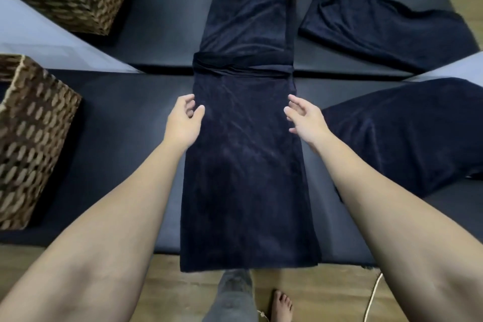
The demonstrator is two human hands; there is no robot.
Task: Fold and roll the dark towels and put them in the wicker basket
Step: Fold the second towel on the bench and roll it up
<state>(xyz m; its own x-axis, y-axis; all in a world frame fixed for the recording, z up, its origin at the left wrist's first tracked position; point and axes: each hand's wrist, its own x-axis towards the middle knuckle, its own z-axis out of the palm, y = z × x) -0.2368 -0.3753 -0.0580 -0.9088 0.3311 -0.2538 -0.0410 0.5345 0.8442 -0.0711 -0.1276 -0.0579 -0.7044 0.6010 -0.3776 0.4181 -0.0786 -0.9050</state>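
Left hand (184, 116) and right hand (304, 116), fingers loosely spread and gripping nothing, flank a folded dark towel (248, 165) lying lengthwise on the black tabletop (125, 123); rolling tight and straight should suit the wicker basket (34, 138), left.
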